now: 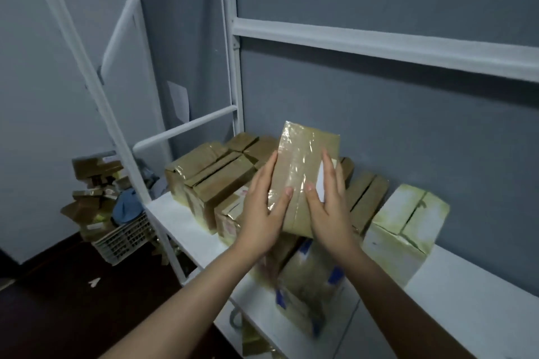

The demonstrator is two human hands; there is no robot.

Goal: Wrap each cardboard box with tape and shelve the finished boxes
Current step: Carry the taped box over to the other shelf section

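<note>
Held one taped cardboard box (303,172) up above the white shelf (180,221), clear of the stack. Pinched it from both sides: left grip (262,210) on the left edge, right grip (329,210) on the right edge, thumbs on the front face, fingers up the sides. Both closed on the box, neither free. Lay with long axis pointing away from the body, far end tipped up toward the wall. Sat midway between the grips, equally near each. Judged as shelving step, likely forward and down onto the stack.

Counted:
- one box in hand
- brown cluster (210,181) at left, five or so, exact count unclear
- two brown boxes (367,195) standing at right
- one pale box (405,227) beyond those
- one blurred package (309,285) with blue marks under the wrists

Skipped the floor crate (125,239) of scraps.
</note>
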